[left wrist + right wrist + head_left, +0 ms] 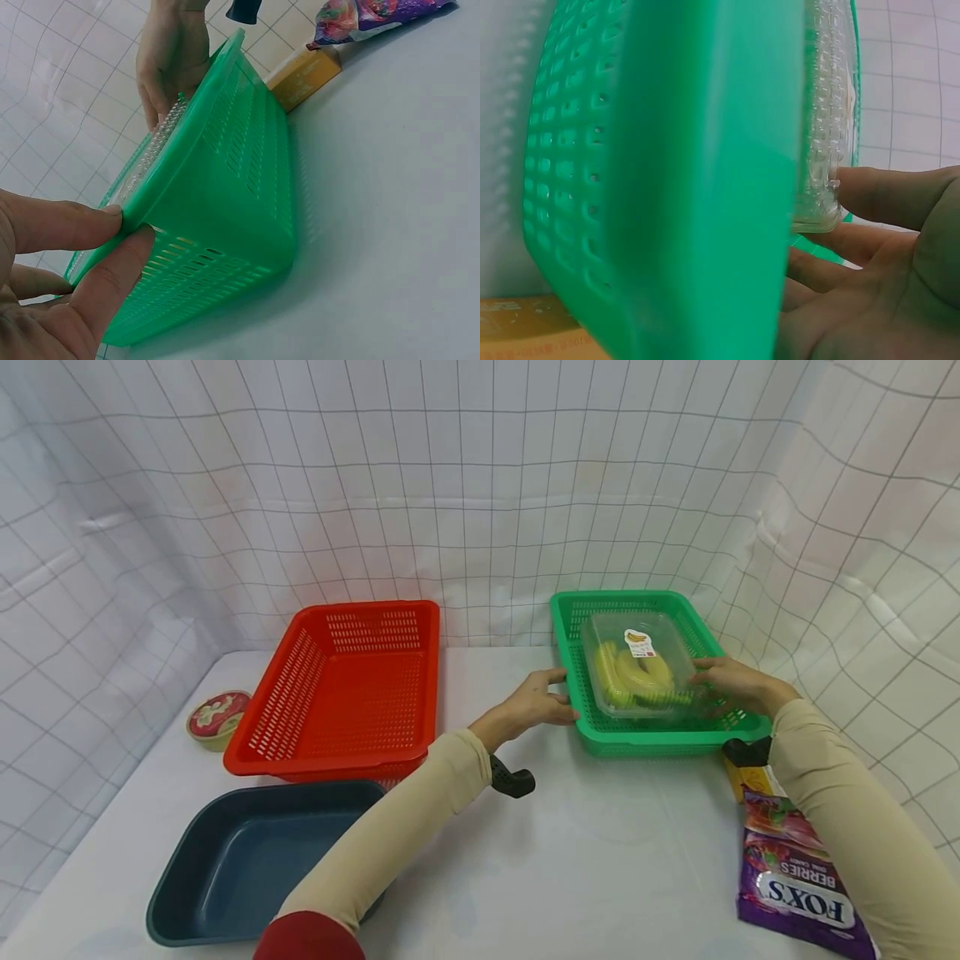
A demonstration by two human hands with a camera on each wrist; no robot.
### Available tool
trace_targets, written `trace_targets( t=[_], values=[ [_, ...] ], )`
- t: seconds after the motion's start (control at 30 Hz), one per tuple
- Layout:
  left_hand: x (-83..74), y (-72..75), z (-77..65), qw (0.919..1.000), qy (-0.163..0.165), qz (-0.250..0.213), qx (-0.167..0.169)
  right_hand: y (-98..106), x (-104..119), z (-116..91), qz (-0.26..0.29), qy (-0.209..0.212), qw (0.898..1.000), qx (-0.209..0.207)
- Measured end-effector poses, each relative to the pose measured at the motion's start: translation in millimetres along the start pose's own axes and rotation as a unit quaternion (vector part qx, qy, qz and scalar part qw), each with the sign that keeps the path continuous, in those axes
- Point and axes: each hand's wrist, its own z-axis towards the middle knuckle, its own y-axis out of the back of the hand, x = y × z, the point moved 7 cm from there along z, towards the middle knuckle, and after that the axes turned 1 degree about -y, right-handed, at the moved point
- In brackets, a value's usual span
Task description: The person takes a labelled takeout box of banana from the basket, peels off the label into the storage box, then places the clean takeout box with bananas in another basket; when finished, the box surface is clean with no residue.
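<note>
A green plastic basket stands at the back right. Inside it lies a clear plastic box of yellow bananas with a white label on its lid. My left hand pinches the basket's left rim; in the left wrist view, the thumb and a finger lie on either side of the rim. At the box's right end, my right hand holds its edge, thumb against the corner. The other right fingers reach down inside the basket, partly hidden behind its wall.
A red basket stands at the back left, a dark blue tub before it. Left of them sits a round tub with a red lid. A purple candy bag and a yellow box lie by my right forearm.
</note>
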Motion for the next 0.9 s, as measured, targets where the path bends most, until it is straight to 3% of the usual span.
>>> trace_targets(
  t=[0.47,0.9],
  values=[
    [1.1,-0.4,-0.4,1.0,-0.003,-0.008,0.004,-0.8,-1.6,0.4,0.051,0.015,0.999,-0.002],
    [3.1,-0.3,1.1,0.9999,-0.002,-0.009,0.009,1.4,4.1,-1.0,0.063,0.041,0.997,-0.014]
  ],
)
